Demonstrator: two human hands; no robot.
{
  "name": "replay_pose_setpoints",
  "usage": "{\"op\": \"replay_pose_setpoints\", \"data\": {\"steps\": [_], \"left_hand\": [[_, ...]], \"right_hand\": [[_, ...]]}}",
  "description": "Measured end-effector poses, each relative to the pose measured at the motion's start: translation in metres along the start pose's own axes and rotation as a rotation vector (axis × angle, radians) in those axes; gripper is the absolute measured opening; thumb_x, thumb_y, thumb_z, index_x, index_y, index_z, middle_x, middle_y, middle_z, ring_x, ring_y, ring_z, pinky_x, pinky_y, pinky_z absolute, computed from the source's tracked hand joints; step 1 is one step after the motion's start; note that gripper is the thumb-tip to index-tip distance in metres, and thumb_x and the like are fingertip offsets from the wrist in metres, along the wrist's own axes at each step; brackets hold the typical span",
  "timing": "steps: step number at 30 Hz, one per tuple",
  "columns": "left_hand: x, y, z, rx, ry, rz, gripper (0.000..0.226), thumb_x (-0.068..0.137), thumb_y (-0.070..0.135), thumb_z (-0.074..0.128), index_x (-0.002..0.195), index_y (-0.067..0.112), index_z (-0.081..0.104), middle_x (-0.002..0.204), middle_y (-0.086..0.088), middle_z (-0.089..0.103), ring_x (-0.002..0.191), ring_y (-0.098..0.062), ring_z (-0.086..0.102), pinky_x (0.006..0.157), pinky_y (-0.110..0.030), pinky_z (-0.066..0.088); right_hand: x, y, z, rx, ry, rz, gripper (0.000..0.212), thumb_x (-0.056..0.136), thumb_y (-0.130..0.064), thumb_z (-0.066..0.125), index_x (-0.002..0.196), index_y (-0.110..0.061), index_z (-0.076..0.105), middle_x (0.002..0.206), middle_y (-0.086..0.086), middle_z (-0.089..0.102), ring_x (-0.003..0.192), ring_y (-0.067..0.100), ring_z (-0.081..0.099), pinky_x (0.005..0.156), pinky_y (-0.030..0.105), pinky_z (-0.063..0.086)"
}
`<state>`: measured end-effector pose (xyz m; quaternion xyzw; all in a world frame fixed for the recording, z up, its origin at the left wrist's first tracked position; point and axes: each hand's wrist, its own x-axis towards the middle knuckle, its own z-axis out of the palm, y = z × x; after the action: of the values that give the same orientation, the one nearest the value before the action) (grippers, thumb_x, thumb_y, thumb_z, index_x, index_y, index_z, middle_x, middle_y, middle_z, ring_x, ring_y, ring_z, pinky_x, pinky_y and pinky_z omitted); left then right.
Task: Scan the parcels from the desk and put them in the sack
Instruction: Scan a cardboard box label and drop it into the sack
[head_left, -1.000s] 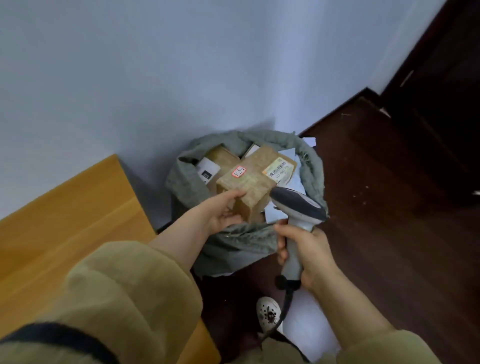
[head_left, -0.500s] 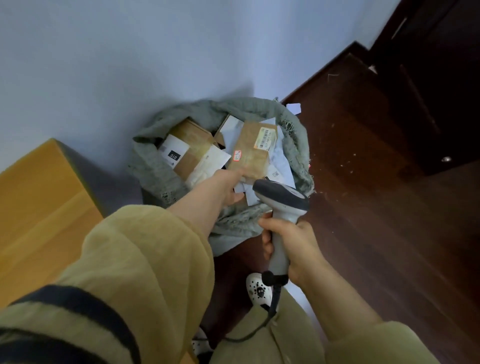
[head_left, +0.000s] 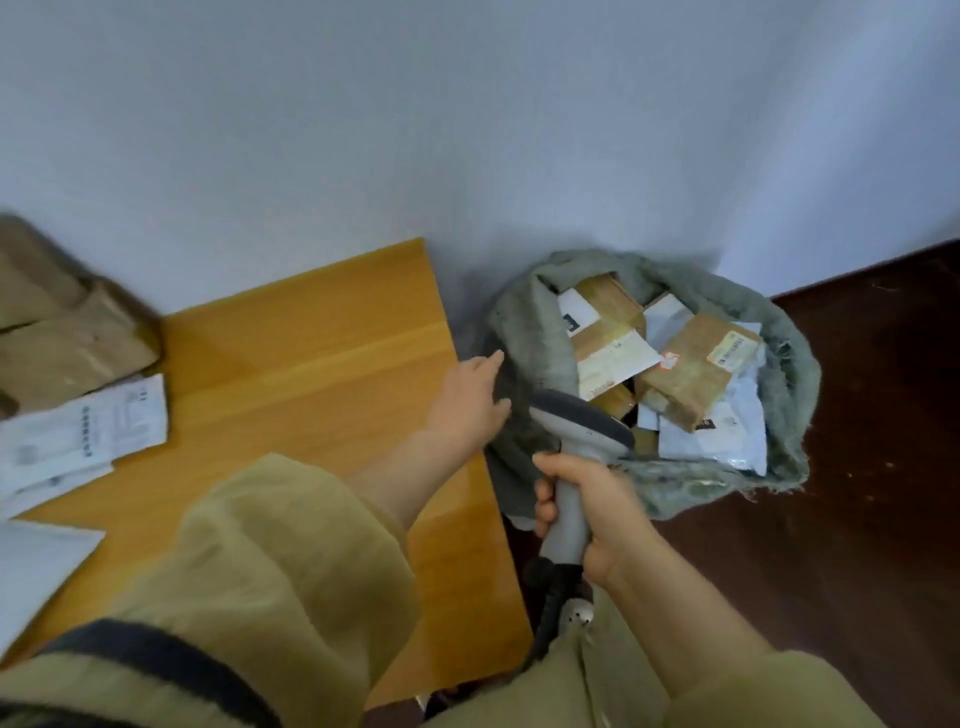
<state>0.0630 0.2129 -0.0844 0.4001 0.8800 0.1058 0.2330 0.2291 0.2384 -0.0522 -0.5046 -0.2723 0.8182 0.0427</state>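
Head view: the left hand (head_left: 470, 395) hangs over the right edge of the desk (head_left: 311, 374), fingers straight and loosely spread, holding nothing. Its fingertips are just beside the rim of the grey sack (head_left: 795, 358), and I cannot tell whether they touch the cloth. The right hand (head_left: 602, 514) is wrapped round the handle of the scanner (head_left: 576, 421), whose head points toward the sack. Inside the sack lie a brown box (head_left: 685, 379) with a label on top, more cardboard, and flat white bags (head_left: 727, 441). What I have yet to scan sits at the far left of the desk, well apart from both hands. There are brown parcels (head_left: 67, 343) stacked by the wall, a white mailer (head_left: 83, 441) with its printed label face up, and another pale sheet (head_left: 36, 566) at the near edge. I judge the brown parcels to be paper-wrapped, fairly stiff, soft at the corners and light enough for one hand. They are best taken across the short sides, thumb against fingers, label kept up toward the scanner. The white mailer looks thin, floppy and slick. I would pinch it at an edge clear of the label, since it is likely to sag or slide if lifted flat.
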Motion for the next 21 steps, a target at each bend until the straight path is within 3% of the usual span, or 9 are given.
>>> {"op": "replay_pose_setpoints", "data": {"steps": [12,17,21], "left_hand": [[-0.207,-0.261,-0.083,0.151,0.246,-0.553,0.059,0.096,0.033,0.048,0.149,0.022,0.025,0.154,-0.002,0.029,0.144,-0.024,0.018,0.117,-0.041,0.010],[-0.295,-0.355,-0.085,0.018,0.378,-0.862,0.063,0.091,0.030,0.054,0.147,0.016,0.029,0.150,-0.009,0.032,0.140,-0.027,0.025,0.118,-0.040,0.014],[-0.350,-0.413,-0.075,-0.137,0.411,-1.128,0.084,0.083,0.030,0.065,0.148,0.006,0.018,0.147,-0.018,0.030,0.138,-0.035,0.025,0.114,-0.043,0.022]], "right_hand": [[-0.042,0.124,0.229,-0.566,-0.448,0.090,0.008,0.088,-0.007,0.064,0.080,-0.005,0.061,0.055,0.007,0.051,0.041,0.017,0.044,0.044,0.027,0.038],[-0.063,0.187,0.303,-0.784,-0.570,0.119,0.013,0.088,-0.006,0.064,0.076,-0.005,0.058,0.053,0.007,0.052,0.040,0.016,0.044,0.043,0.025,0.039],[-0.069,0.231,0.341,-0.868,-0.626,0.165,0.010,0.087,-0.006,0.064,0.079,-0.004,0.057,0.054,0.008,0.052,0.040,0.015,0.045,0.042,0.024,0.041]]}}
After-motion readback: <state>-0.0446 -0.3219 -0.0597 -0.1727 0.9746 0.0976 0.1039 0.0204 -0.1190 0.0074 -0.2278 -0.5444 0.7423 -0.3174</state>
